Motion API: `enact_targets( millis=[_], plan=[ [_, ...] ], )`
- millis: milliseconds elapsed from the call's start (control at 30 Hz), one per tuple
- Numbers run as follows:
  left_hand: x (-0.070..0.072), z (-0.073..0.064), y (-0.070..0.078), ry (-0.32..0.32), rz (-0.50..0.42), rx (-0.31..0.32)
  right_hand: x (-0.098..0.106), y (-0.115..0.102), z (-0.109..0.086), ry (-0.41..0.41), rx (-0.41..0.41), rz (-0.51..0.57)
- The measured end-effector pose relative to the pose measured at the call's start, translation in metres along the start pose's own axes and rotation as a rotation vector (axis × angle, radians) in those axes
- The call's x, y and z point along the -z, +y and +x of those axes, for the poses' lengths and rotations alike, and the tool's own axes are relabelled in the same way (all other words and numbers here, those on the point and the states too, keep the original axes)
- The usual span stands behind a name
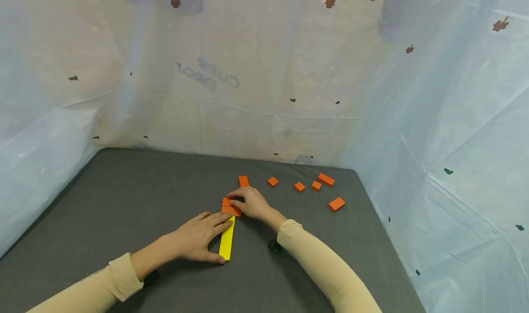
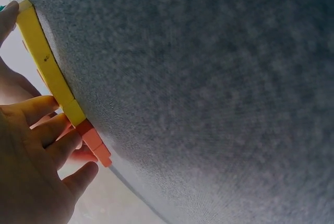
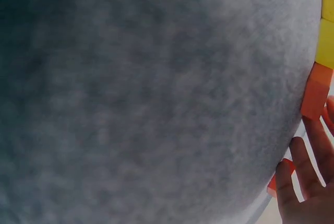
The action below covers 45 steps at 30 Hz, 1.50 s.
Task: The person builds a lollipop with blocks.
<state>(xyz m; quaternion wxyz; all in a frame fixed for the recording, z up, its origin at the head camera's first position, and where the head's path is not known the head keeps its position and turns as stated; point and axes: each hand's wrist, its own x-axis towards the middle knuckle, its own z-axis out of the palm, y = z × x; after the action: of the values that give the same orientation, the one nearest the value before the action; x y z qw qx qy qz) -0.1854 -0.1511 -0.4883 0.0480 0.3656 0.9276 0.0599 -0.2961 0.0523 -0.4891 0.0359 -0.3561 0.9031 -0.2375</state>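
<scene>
A yellow strip lies on the dark table, with a seam in it toward the far end in the left wrist view. Orange blocks butt against that far end and continue the line. My left hand spans the strip, thumb at its near end and outstretched fingers touching its far part. At the farther orange block, my right hand pinches with thumb and index finger. In the right wrist view its other fingers extend past the orange block's end.
Just beyond my right hand lies a loose orange block. Small orange cubes and longer orange blocks are scattered to the right. Pale plastic sheeting hangs behind the table's far edge and along both sides.
</scene>
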Motion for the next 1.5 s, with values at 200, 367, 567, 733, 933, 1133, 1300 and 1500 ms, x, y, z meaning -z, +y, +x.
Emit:
enact_targets(
  millis=[200, 367, 567, 733, 933, 1133, 1300, 1500],
  plan=[
    [0.000, 0.000, 0.000, -0.002, -0.006, 0.000, -0.001, -0.001, 0.001, -0.011, -0.020, -0.028],
    [-0.001, 0.001, 0.000, 0.003, -0.003, -0.002, 0.000, -0.002, 0.000, -0.011, -0.031, -0.030],
    [0.000, 0.001, 0.000, -0.001, -0.010, -0.003, 0.000, -0.001, 0.000, -0.025, -0.045, -0.028],
    [0.000, 0.001, 0.000, -0.006, -0.011, 0.002, -0.001, -0.001, 0.000, -0.026, -0.043, -0.031],
    [0.000, 0.001, 0.001, -0.007, -0.016, 0.006, -0.001, 0.003, -0.002, -0.005, -0.041, 0.026],
    [0.000, 0.001, 0.001, -0.003, -0.022, 0.015, 0.011, 0.010, -0.007, 0.068, -0.052, 0.100],
    [0.001, 0.001, 0.002, 0.002, -0.026, 0.020, 0.026, 0.022, -0.012, 0.172, -0.090, 0.170],
    [0.001, 0.001, 0.003, 0.003, -0.040, 0.020, 0.041, 0.051, -0.017, 0.300, -0.190, 0.163]
  ],
)
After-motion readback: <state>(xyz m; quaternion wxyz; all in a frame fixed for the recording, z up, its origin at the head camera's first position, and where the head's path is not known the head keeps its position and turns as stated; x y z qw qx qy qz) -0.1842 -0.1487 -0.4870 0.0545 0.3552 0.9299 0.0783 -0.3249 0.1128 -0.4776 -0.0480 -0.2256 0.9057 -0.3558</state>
